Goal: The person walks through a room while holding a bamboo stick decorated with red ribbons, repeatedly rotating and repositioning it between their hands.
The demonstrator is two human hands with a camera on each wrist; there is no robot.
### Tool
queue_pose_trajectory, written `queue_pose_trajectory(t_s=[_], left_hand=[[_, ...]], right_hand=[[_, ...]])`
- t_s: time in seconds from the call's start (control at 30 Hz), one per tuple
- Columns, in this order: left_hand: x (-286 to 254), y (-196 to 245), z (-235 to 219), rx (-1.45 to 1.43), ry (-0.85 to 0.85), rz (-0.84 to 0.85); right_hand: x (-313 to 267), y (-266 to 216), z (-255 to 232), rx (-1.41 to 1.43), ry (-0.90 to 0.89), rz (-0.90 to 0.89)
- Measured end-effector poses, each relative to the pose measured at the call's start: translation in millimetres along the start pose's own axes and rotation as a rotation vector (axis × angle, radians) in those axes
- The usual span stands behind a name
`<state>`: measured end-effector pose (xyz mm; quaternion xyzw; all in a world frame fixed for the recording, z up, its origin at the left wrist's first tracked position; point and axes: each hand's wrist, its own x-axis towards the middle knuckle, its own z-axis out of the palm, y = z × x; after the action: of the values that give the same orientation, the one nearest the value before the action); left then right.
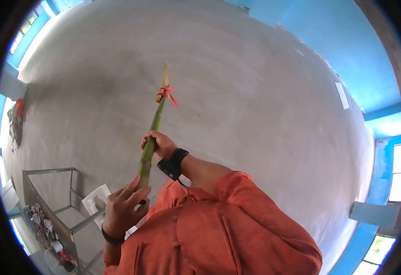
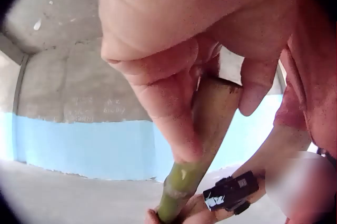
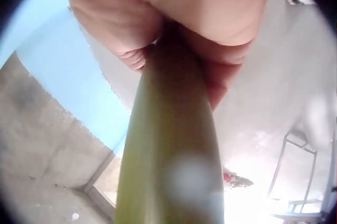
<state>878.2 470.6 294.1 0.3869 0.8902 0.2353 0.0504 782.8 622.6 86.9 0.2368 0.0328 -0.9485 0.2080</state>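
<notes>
While both hands are wrapped round the same green stalk (image 1: 151,140), the person holds it out in front of the chest, its far end pointing toward twelve o'clock. The left hand (image 1: 122,208) grasps the near, lower end, fingers (image 2: 163,103) and thumb curled about the cut butt of the stalk (image 2: 202,145). Further up, toward one o'clock of that hand, the right hand (image 1: 159,144) clenches the stalk at its middle, and the right wrist view shows the fingers (image 3: 131,29) closed over the smooth green shaft (image 3: 168,145). A black wrist device (image 1: 170,165) is strapped just behind the right hand.

At the stalk's far end a red string (image 1: 169,94) is tied round it, with a tuft of pale straw-like fibres (image 1: 165,73) sticking out beyond the knot.

An orange shirt sleeve (image 1: 237,197) covers the right arm at five o'clock of the hands. Beneath everything lies a bare grey concrete floor (image 1: 255,91). At eight o'clock stands a metal frame (image 1: 49,183), with a white foam piece (image 1: 97,197) just beside the left hand. Blue walls (image 1: 328,32) ring the floor.
</notes>
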Motion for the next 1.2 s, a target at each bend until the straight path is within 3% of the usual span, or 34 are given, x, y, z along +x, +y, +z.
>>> queue_pose_trajectory(t_s=[0.13,0.3,0.47,0.5,0.57,0.63,0.67,0.7,0.73,0.8,0.83,0.87,0.93,0.97,1.07,1.13,1.2], left_hand=[[-19.8,-19.4,-28.9,-0.075,0.082,-0.04],[-14.4,-53.5,-30.0,-0.369,0.135,-0.174],[21.9,-95.7,50.3,-0.832,0.216,-0.306],[28.2,-92.2,52.7,-0.839,0.217,-0.313],[36.9,-89.5,57.0,-0.681,-0.088,-0.494],[31.3,-90.3,57.4,-0.656,-0.034,-0.497],[24.2,-94.3,61.0,-0.632,0.021,-0.5],[11.5,-106.6,69.3,-0.686,0.192,-0.436],[4.2,-105.4,55.7,-0.648,0.235,-0.479],[-9.4,-102.1,20.4,-0.566,0.286,-0.571],[-9.0,-107.2,25.2,-0.546,0.332,-0.52],[-18.7,-96.5,-6.3,-0.396,0.427,-0.545],[-20.4,-76.9,-34.3,-0.117,0.449,-0.387],[-19.4,-67.4,-40.7,-0.116,0.445,-0.381],[-5.8,-30.9,-46.1,0.208,0.162,-0.095],[-1.0,-19.6,-40.3,0.282,0.193,0.001],[-6.4,-17.4,-48.5,0.254,0.214,0.022]], right_hand=[[-14.3,12.6,26.3,-0.111,0.015,0.023],[-38.5,4.2,7.8,-0.016,0.346,-0.044],[-35.6,-41.4,-93.1,-0.033,0.438,-0.019],[-32.5,-53.6,-126.6,-0.169,0.425,0.058],[-32.3,-61.6,-153.9,-0.302,0.414,0.136],[-34.0,-63.7,-160.2,-0.094,0.361,0.272],[-31.8,-54.2,-146.0,-0.092,0.362,0.276],[-22.3,-38.3,-129.7,-0.205,0.386,0.231],[-11.0,-22.0,-107.5,-0.318,0.405,0.183],[19.6,5.8,-82.5,-0.225,0.294,0.225],[31.9,17.4,-62.6,-0.244,0.244,0.241],[41.4,28.3,-39.6,-0.263,0.194,0.256],[53.9,43.9,0.2,-0.225,0.151,0.283],[58.2,46.6,11.0,-0.22,0.148,0.277],[57.0,43.5,37.5,-0.05,0.053,0.294],[50.5,41.0,46.7,-0.016,-0.069,0.274],[39.4,40.4,54.8,-0.021,-0.081,0.246]])
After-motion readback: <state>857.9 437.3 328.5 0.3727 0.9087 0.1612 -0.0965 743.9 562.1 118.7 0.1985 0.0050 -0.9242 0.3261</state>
